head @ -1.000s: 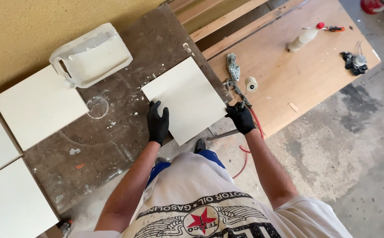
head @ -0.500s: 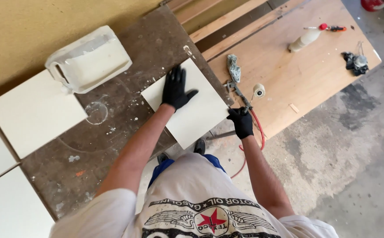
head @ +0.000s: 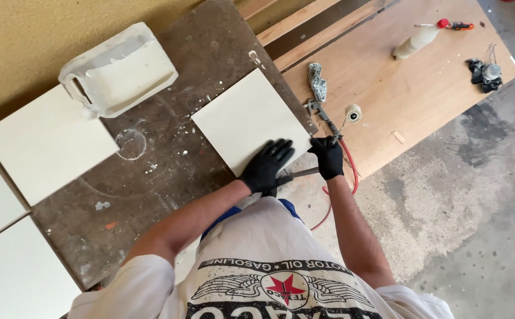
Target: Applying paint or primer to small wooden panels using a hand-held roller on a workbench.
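Two black-gloved hands work at the counter's near edge: left hand (head: pixel 267 167) spread flat on the cream tile's (head: pixel 247 121) near corner, right hand (head: pixel 329 157) clenched around a small paint roller's (head: pixel 352 112) handle, just right of the tile.

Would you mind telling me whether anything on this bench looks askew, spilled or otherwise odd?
The cream tile under the left hand lies turned at an angle, its near corner past the dark board's edge. White splatters and a dried ring mark that board beside the cut-open white jug. Nothing looks broken.
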